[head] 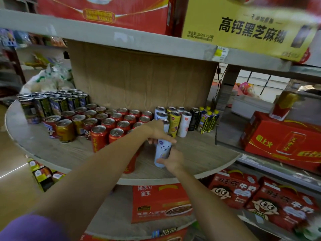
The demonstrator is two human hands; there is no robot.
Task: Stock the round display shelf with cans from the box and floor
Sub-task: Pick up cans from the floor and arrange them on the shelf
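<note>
You have the white can (163,152) upright at the front of the round shelf (205,157), just ahead of the slim cans (174,120) of its own kind, so it looks meant to extend that group forward. Your left hand (157,131) is curled over the can's top, thumb and fingers wrapped round the rim, which steadies it from above. Your right hand (171,160) pinches the lower body, thumb across the front, probably to turn the label outward or guide the base onto the board. Whether the base already rests on the shelf cannot be told.

To the left, the red cans (111,126) stand in tight rows, lids up, with gold cans (65,130) and dark cans (52,103) beyond them, each brand kept together. Behind it all, the brown core (142,75) backs the rows. Below, a red box (160,202) sits on the lower tier.
</note>
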